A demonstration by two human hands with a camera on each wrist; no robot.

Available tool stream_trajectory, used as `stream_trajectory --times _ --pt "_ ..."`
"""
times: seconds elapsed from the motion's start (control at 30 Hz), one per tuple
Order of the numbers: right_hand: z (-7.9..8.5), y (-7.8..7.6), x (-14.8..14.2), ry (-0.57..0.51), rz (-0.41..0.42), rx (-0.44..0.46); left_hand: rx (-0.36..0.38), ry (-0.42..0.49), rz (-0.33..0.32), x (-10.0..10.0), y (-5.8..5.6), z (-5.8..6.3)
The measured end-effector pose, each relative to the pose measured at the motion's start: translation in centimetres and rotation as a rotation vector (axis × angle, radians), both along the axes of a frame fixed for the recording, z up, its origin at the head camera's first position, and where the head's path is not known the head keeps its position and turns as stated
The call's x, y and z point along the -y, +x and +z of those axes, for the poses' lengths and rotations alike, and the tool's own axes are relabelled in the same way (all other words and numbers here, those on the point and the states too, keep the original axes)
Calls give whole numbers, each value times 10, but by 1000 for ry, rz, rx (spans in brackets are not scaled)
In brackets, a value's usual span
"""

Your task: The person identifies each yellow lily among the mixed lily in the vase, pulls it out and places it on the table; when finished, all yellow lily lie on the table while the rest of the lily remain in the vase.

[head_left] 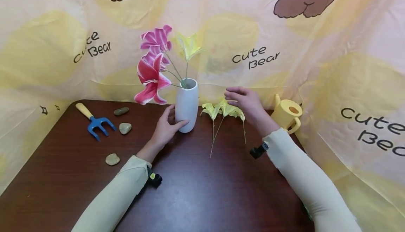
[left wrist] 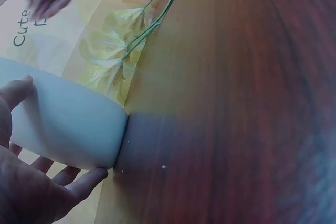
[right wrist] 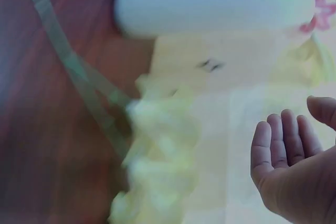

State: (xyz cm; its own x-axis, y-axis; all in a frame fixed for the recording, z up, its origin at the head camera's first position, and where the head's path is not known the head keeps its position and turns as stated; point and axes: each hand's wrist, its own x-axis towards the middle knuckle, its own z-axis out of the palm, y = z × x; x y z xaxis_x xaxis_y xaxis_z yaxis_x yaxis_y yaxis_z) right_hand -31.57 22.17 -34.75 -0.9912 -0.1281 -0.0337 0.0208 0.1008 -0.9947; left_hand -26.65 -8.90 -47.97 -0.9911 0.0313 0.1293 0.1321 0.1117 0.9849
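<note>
A white vase [head_left: 186,107] stands upright at the back of the table, gripped low on its left side by my left hand [head_left: 162,129]. In the left wrist view, the thumb and fingers spread around the vase [left wrist: 68,121]. Purple-pink flowers [head_left: 156,40], a red-and-white lily [head_left: 151,80] and a yellow lily [head_left: 190,48] rise from its mouth. My right hand [head_left: 246,106] is raised with nothing in it, just above several yellow lilies [head_left: 227,109] whose thin stems lie toward the front. The right wrist view shows its palm [right wrist: 294,182] and relaxed fingers, while the lilies there are blurred.
A yellow watering can [head_left: 286,114] stands behind the right forearm. At the left lie a blue hand fork [head_left: 99,123] with a cream handle, a dark stone [head_left: 121,111] and pale stones [head_left: 125,128]. A printed cloth [head_left: 215,24] hangs behind the brown table [head_left: 196,193].
</note>
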Motion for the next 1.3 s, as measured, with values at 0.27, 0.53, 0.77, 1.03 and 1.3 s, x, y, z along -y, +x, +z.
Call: stream_trajectory --times 0.27,0.53,0.77,1.03,1.3 --pt "34 -13 67 -170 52 -47 12 15 -14 -2 -3 2" --pt "40 -27 105 -177 58 -51 20 11 -23 -2 -3 4" --pt "40 -33 127 -161 58 -30 22 -13 -11 1 -3 5" --pt "43 -33 143 -111 47 -19 26 -7 -11 4 -4 3" --pt "47 -32 149 -111 59 -16 34 -1 -2 9 -4 1"
